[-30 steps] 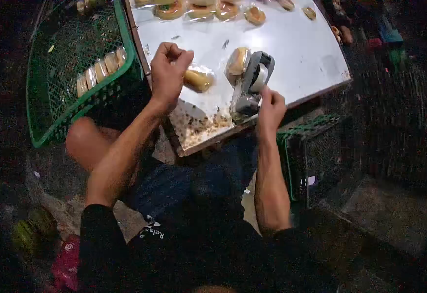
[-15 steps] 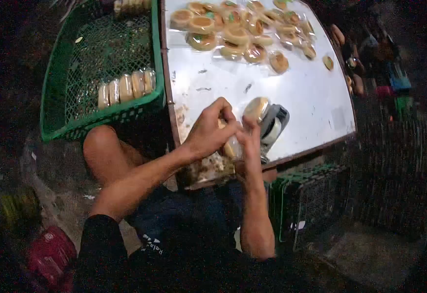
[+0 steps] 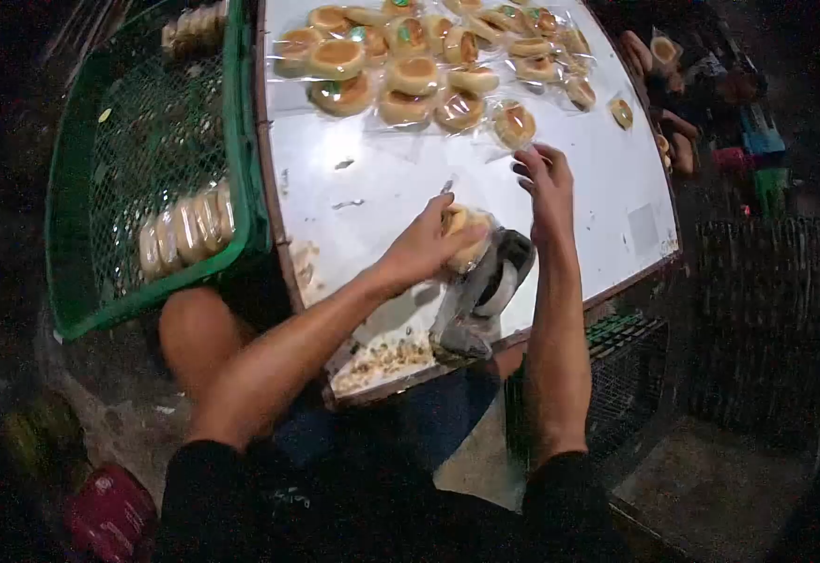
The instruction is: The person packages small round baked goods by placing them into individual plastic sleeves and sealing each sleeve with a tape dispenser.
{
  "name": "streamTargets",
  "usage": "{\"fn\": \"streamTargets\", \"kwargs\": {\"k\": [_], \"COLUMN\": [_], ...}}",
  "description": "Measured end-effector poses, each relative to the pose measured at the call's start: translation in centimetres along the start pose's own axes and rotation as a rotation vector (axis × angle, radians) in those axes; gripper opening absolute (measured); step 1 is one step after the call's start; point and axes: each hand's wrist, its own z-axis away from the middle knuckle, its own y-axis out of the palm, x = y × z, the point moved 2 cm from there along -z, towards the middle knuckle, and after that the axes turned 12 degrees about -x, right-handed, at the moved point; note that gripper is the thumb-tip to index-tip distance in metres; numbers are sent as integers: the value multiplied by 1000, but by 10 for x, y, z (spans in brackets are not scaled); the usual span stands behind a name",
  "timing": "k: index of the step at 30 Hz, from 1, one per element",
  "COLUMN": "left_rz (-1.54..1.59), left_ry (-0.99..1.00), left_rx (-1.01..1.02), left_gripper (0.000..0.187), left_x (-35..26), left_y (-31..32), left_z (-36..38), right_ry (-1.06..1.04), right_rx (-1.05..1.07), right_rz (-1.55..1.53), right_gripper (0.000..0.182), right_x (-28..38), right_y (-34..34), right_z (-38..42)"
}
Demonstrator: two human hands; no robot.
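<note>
My left hand (image 3: 433,242) is closed around a round, flat bun (image 3: 467,246) in a clear plastic wrapper, just at the upper end of a grey tape dispenser (image 3: 499,281). The dispenser stands near the table's front edge, with a pale roll in it. My right hand (image 3: 549,192) is held over the table to the right, its fingers apart and with nothing in them. Its fingertips are just below a single wrapped bun (image 3: 514,124) at the near edge of a pile of wrapped buns (image 3: 413,77).
A green plastic crate (image 3: 241,141) stands left of the white table (image 3: 382,169), with rows of wrapped buns (image 3: 189,230) inside. One more bun (image 3: 622,114) lies near the right edge. Below the table at right is a dark crate (image 3: 616,375). Another person's hand (image 3: 680,141) shows at far right.
My hands were close together at a wrapped bun beside the dispenser. Now the right hand has moved up and right towards the pile, while the left is at the dispenser's upper end.
</note>
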Motion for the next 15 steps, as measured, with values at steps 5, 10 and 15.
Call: {"fn": "streamTargets", "kwargs": {"k": [5,10,15], "left_rz": [295,365,39], "left_ry": [56,34,461], "left_rx": [-240,-370,-671], "left_gripper": [68,54,61], "left_x": [-21,-31,-47], "left_y": [-50,-123,-150], "left_z": [15,34,38], "right_ry": [159,-268,-831], "right_rx": [-32,-309,7], "right_rz": [125,729,413], "right_gripper": [93,76,48], "right_x": [-35,-46,69], "right_y": [82,137,156], "right_z": [-123,-210,-72]}}
